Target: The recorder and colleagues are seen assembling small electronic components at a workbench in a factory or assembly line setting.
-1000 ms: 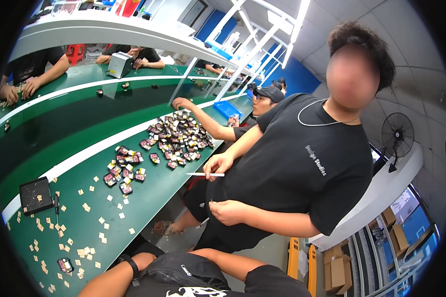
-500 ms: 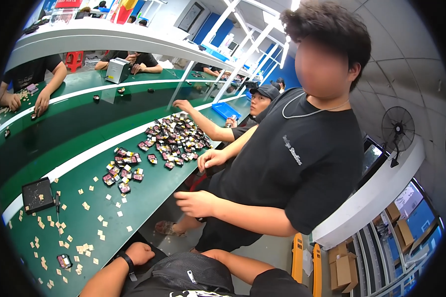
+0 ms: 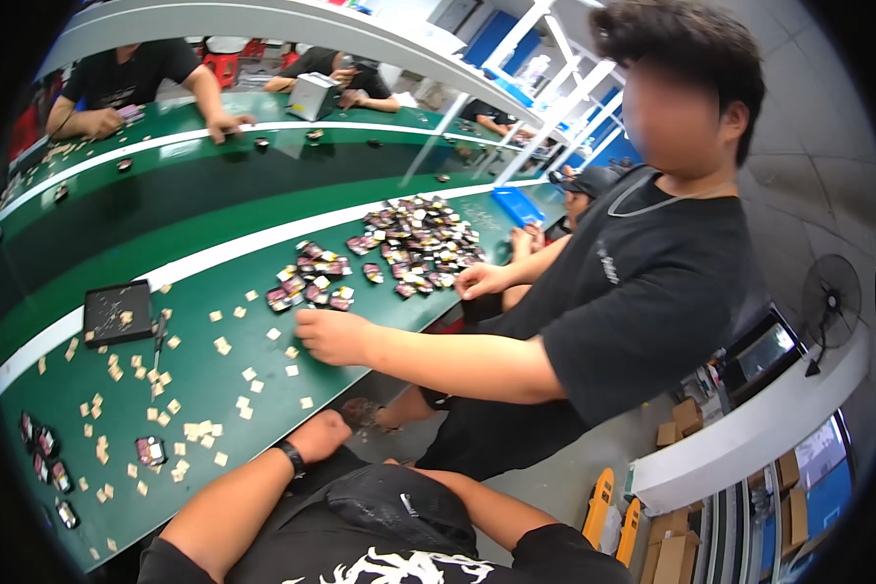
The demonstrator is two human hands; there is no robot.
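My left hand (image 3: pixel 319 435) is curled into a fist beside the near edge of the green table (image 3: pixel 277 409), a dark band round its wrist. Nothing shows in it. My right forearm (image 3: pixel 482 501) crosses toward my middle, where the black mesh bag (image 3: pixel 384 501) hides the hand. Closest on the table are scattered small pale square pieces (image 3: pixel 200 429) and one small black-and-pink module (image 3: pixel 150 450). A standing co-worker's hand (image 3: pixel 331 336) reaches over the table beside a small cluster of similar modules (image 3: pixel 310 277).
A black tray (image 3: pixel 117 311) and a screwdriver (image 3: pixel 159 336) lie at the left. More modules (image 3: pixel 44 453) sit at the far left edge. Beyond the cluster is a large module heap (image 3: pixel 423 243) and a blue tray (image 3: pixel 519 206). The standing co-worker (image 3: pixel 652 282) is close on my right.
The view has swung, bringing more modules at the left into sight. The standing co-worker's hand has moved over the table to the small cluster. The seated person's hand has left the heap.
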